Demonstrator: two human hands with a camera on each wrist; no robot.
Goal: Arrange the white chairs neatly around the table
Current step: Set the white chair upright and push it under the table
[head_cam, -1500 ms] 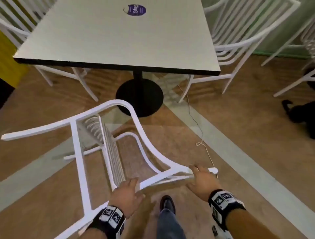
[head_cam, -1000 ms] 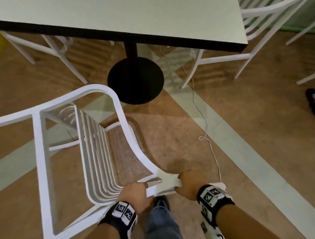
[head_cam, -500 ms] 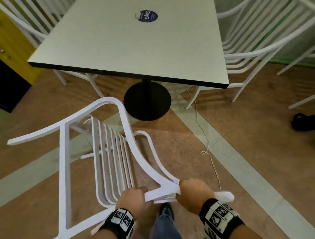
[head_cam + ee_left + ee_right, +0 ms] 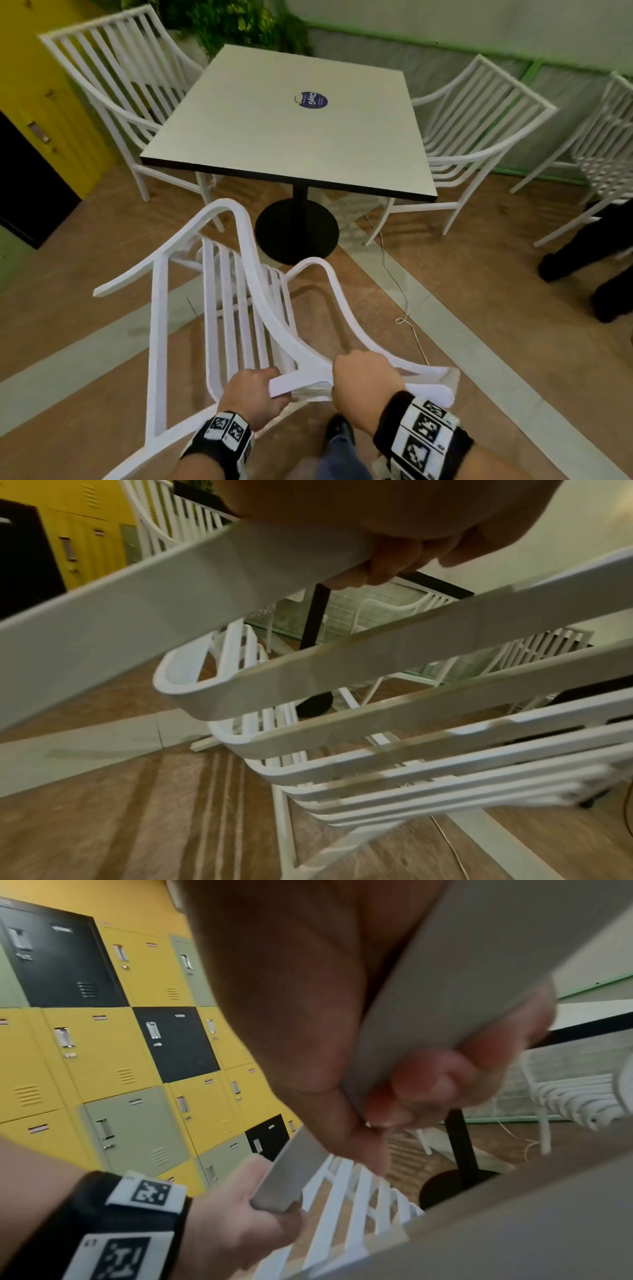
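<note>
Two hands are on the same rail, and that is the main thing I read from my feed. Largest first: the wooden floor [image 4: 496,291] with pale strips crossing it, and a wall of yellow, black and grey-green lockers [image 4: 113,1053] off to my left in the right wrist view. The square tabletop [image 4: 291,137] stands ahead on a black post with a round black base [image 4: 296,233], and a round purple sticker [image 4: 311,99] sits on its far half. One white chair [image 4: 123,85] stands at the table's left side, another white chair [image 4: 479,137] at its right side, both upright and close to the edge.

The tilted white chair [image 4: 239,308] I am handling is on the near side of the table, apart from it, leaning over with its slatted seat turned towards me and its top rail nearest my body. My left hand [image 4: 255,394] is curled round the left end of that rail; the left wrist view shows its fingers [image 4: 387,566] wrapped under the flat bar. My right hand [image 4: 366,383] is clamped on the same rail just beside it, fingers [image 4: 428,1085] folded under the edge. A thin pale cord [image 4: 404,308] trails across the floor to the right of the chair.
</note>
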